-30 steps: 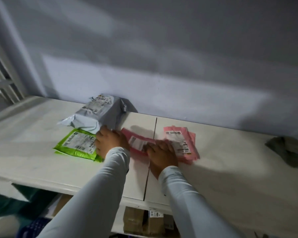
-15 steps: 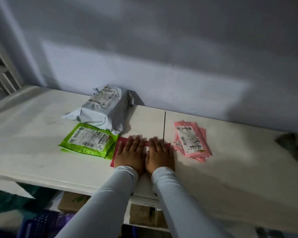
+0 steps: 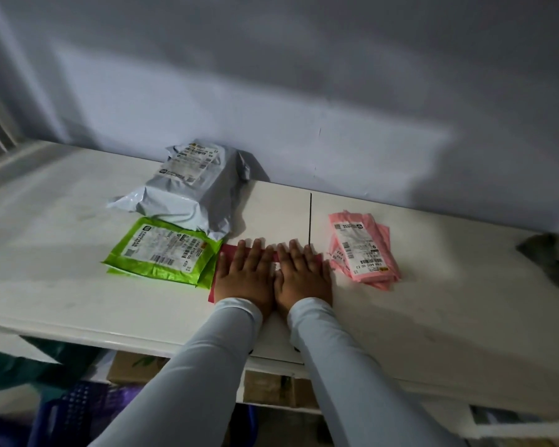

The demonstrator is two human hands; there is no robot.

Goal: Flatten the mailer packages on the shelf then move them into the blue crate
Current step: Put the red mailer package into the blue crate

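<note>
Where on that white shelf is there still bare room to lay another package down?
Bare patches: the shelf left of the green mailer, and the stretch between the pink mailers and the grey cloth. The middle is crowded: both hands press the red mailer, with the grey mailer behind.

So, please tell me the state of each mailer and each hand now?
red mailer: flat on the shelf, pressed under both hands
left hand: open, palm down on it
right hand: open, palm down on it
green mailer: lying flat, untouched
grey mailer: puffy, not flattened
pink mailers: stacked flat, untouched
</note>
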